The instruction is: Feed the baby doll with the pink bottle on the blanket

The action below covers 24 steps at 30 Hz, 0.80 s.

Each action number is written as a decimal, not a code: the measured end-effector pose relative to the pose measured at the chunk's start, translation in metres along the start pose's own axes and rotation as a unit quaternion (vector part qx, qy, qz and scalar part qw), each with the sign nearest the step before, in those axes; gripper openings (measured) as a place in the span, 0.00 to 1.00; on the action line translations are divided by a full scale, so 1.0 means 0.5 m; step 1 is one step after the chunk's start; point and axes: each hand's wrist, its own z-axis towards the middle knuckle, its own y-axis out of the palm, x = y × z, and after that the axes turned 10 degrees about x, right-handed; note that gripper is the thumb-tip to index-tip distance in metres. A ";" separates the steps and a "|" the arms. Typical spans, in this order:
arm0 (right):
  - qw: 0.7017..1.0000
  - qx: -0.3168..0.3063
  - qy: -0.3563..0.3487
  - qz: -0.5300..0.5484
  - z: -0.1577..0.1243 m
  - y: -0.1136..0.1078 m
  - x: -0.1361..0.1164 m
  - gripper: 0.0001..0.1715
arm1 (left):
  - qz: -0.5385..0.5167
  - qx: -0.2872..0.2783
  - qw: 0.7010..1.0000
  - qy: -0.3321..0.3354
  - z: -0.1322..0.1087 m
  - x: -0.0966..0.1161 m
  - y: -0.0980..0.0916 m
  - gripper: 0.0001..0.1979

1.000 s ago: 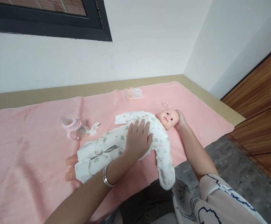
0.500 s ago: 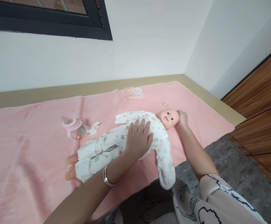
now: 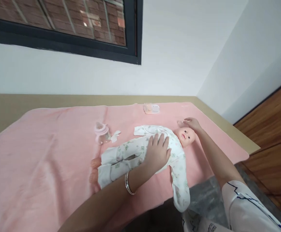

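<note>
Left fingers: lightly spread, laid flat on the doll's chest; thumb out to the side; nothing pinched.
Left hand: palm down on the doll, pale bangle around the wrist.
Right fingers: extended past the top of the doll's head, tips at a clear piece; cannot tell whether they pinch it or only reach over it.
Right hand: just beside the head, forearm coming in from the near right.
Doll: on its back on the mat, head to the right, face up; bare feet to the left, legs together.
Suit: white, small print, long sleeves; the near sleeve runs over the mat's near edge, the far one lies on the mat.
Bottle: pink collar, clear teat, on the mat beyond the legs.
Bow: white, just beside the bottle.
Packet: near the mat's far edge, contents too small to read.
Mat: pink, creased at left.
Table: tan strip showing behind the mat.
Window: dark frame, brick beyond.
Cupboard: wood-grained, at right.
</note>
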 end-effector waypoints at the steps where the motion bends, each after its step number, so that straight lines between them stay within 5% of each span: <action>1: 0.998 -0.039 -0.027 -0.039 0.013 0.003 -0.008 0.25 | 0.000 0.000 1.000 -0.003 -0.002 0.000 0.001 0.26; 5: 0.962 -0.165 -0.085 -0.201 0.042 0.021 -0.033 0.37 | -0.006 0.010 1.000 -0.004 -0.009 0.001 0.006 0.27; 9: 0.911 -0.168 -0.150 -0.346 0.045 0.050 -0.102 0.31 | -0.005 0.008 1.000 -0.006 -0.011 0.001 0.005 0.28; 12: 0.881 -0.139 -0.245 -0.380 0.013 0.096 -0.218 0.32 | -0.004 0.004 1.000 -0.002 -0.011 0.003 0.005 0.28; 17: 0.825 -0.162 -0.470 -0.269 -0.167 0.208 -0.462 0.30 | -0.003 0.017 1.000 0.001 -0.013 0.002 0.012 0.28; 19: 0.786 -0.226 -0.545 -0.186 -0.263 0.245 -0.541 0.29 | -0.013 0.026 1.000 0.005 -0.013 -0.001 0.011 0.27; 21: 0.741 -0.291 -0.576 -0.186 -0.342 0.278 -0.600 0.29 | -0.028 0.032 0.999 0.005 -0.013 -0.003 0.007 0.27; 24: 0.687 -0.304 -0.606 -0.261 -0.408 0.323 -0.647 0.30 | -0.048 0.033 0.998 -0.002 -0.012 -0.004 -0.001 0.25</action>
